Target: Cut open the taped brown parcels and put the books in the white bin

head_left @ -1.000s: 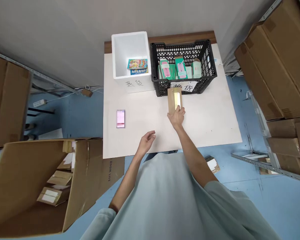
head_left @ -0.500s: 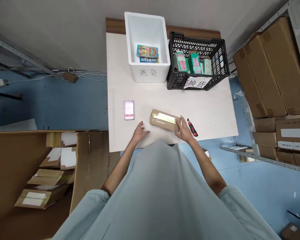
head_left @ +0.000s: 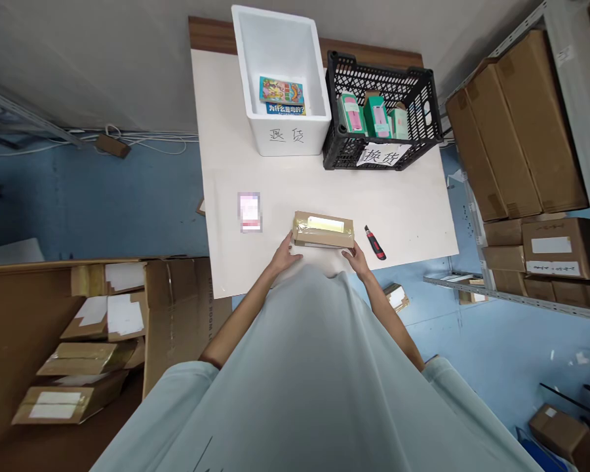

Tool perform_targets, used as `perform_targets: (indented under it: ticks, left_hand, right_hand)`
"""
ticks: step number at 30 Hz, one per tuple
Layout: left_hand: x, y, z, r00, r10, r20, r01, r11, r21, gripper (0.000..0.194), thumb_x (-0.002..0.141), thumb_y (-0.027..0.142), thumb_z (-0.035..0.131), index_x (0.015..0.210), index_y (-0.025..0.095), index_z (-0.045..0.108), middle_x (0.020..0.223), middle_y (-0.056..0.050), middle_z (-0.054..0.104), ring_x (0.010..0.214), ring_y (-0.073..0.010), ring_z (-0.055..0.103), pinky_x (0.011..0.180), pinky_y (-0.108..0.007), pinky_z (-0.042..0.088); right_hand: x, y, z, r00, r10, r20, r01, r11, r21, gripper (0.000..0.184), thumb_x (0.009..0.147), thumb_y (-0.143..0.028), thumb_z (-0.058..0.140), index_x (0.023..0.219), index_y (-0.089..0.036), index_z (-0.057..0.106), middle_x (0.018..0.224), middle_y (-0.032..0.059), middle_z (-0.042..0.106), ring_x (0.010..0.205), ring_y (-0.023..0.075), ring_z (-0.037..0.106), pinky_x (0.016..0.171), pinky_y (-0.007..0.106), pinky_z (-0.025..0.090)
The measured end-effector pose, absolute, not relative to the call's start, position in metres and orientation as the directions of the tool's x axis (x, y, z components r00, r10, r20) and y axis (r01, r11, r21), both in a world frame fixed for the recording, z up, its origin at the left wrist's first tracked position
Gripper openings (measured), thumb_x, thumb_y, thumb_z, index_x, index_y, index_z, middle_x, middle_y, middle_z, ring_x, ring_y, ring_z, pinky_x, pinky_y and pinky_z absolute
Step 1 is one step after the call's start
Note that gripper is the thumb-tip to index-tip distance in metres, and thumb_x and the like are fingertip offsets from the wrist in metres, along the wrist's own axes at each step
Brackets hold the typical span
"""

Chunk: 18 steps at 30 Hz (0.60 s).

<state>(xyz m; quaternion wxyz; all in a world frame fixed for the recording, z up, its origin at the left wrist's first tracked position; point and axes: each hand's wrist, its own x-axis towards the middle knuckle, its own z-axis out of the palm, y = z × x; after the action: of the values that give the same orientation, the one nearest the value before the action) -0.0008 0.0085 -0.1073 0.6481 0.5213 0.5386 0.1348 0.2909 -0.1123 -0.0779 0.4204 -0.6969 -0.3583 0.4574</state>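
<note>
A brown cardboard box (head_left: 301,231), long and narrow, lies near the table's front edge. Clear tape wraps it, and a pale label (head_left: 326,225) shows on its top. My left hand (head_left: 282,255) has its fingers against the box's left end, with its thumb apart in front. At the opposite end, my right hand (head_left: 358,260) grips the front right corner. The box is held between the two hands. Right of it lies a red and black box cutter (head_left: 375,242). A phone (head_left: 250,212) with a blurred screen is to the left.
A white bin (head_left: 292,137) with booklets stands at the back of the table (head_left: 226,262). Beside it, a black crate (head_left: 364,157) holds green boxes. A large open carton (head_left: 177,328) with several parcels is at lower left. Shelving with cartons (head_left: 516,131) stands right.
My left hand has reached the box's left end. My right hand has shifted from its top to the right front corner. The box has turned more nearly parallel to the table edge. The view shifted.
</note>
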Motion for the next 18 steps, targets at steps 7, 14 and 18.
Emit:
perform_targets:
  ticks: [7, 14, 18]
  left_hand:
    - [-0.001, -0.014, -0.084, 0.216, 0.883, -0.417, 0.317, 0.340, 0.885, 0.062, 0.098, 0.046, 0.079, 0.153, 0.019, 0.074, 0.175, -0.017, 0.057, 0.165, -0.0357, 0.053, 0.137, -0.049, 0.044]
    - [0.007, -0.015, -0.079, 0.035, 0.854, -0.519, 0.281, 0.490, 0.825, 0.061, 0.097, 0.043, 0.079, 0.152, 0.015, 0.073, 0.152, -0.019, 0.075, 0.138, -0.0324, 0.074, 0.124, -0.048, 0.058]
    - [0.015, -0.013, -0.089, 0.015, 0.774, -0.633, 0.274, 0.606, 0.747, 0.058, 0.097, 0.036, 0.078, 0.150, 0.013, 0.074, 0.144, -0.019, 0.080, 0.135, -0.0331, 0.075, 0.122, -0.051, 0.059]
  right_hand:
    - [0.308, -0.104, -0.068, 0.335, 0.885, -0.323, 0.123, -0.381, -0.916, 0.062, 0.094, -0.061, 0.072, 0.142, -0.023, 0.074, 0.149, 0.0143, 0.079, 0.138, 0.0324, 0.071, 0.122, 0.051, 0.056]
    - [0.330, -0.084, -0.084, 0.428, 0.827, -0.364, 0.283, -0.505, -0.815, 0.063, 0.099, -0.076, 0.063, 0.124, -0.020, 0.079, 0.122, 0.0176, 0.086, 0.120, 0.0354, 0.079, 0.111, 0.052, 0.063]
    - [0.339, -0.077, -0.103, 0.353, 0.831, -0.429, 0.315, -0.537, -0.782, 0.053, 0.097, -0.070, 0.068, 0.115, -0.023, 0.082, 0.125, 0.0161, 0.086, 0.117, 0.0359, 0.080, 0.115, 0.056, 0.062]
